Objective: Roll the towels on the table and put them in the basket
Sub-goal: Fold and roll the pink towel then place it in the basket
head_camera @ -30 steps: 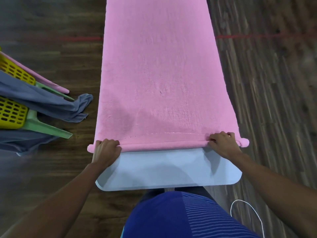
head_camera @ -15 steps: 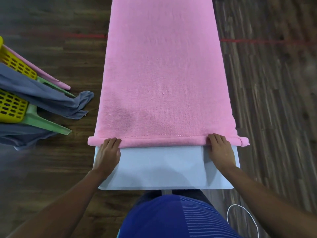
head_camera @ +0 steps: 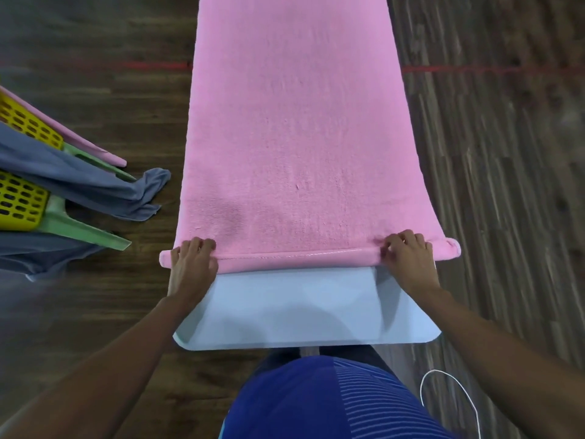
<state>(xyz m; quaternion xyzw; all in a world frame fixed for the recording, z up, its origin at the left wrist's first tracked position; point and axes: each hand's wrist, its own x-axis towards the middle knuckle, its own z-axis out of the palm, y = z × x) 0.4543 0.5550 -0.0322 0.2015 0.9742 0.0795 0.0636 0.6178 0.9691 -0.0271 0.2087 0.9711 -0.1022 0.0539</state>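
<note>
Two hands at the near end of the towel, one per corner. Left hand (head_camera: pixel 191 267) sits on the roll's left end, fingers bent over its top, thumb side on the table. Right hand (head_camera: pixel 408 261) mirrors it at the right end, knuckles raised, fingertips hooked over the roll. Neither is spread flat; both grip cloth.

Judged reason for the wide spacing: holding both ends keeps the roll straight and even across its width.

Between the hands runs the thin rolled edge (head_camera: pixel 297 259) of the long pink plush towel (head_camera: pixel 297 137). The rest lies flat, running away up the narrow pale blue-white table (head_camera: pixel 300 312). Rolling looks barely begun; most of the length is still to be taken up. The bare table strip lies between the roll and the person's blue striped garment (head_camera: pixel 316 400).

Yellow perforated plastic basket with green rim (head_camera: pixel 22 201) stands on the dark wooden floor (head_camera: pixel 506 185) at far left, well apart from the table. A grey-blue cloth (head_camera: pixel 95 185) drapes over its edge. Thin white cable (head_camera: pixel 449 384) loops on the floor at lower right.

Against half a second ago: fingers then lay straighter, flat behind the roll; now they curl over it, as if taking a new grip. Any advance of the roll is too slight to judge, since the camera shifted.
</note>
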